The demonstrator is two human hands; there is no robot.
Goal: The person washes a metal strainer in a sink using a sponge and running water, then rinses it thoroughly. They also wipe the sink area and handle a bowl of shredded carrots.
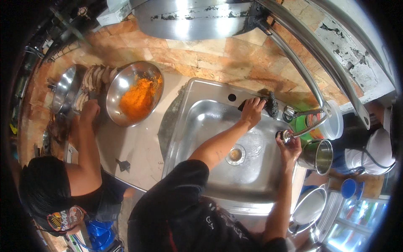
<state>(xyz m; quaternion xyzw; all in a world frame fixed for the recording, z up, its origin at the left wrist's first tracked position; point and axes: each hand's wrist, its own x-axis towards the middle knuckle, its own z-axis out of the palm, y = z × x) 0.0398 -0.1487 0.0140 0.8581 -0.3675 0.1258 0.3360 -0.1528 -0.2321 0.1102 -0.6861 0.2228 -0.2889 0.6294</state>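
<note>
Sink point(205, 138) rinse, seemingly midway

My hands are apart: right hand point(290, 150) clamped on spray head point(284, 135), left hand point(252, 112) at the rim point(208, 89) beside a dark clump point(273, 105), its grip unclear to me. Basin point(260, 157) is wet; rim probably remains.

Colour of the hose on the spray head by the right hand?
Silver-grey, metallic: the hose shows best in the head view.

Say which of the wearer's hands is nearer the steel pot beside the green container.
Right. The right hand, at the faucet nozzle, is just left of the steel pot; the left hand is farther left, at the sink's back ledge.
</note>
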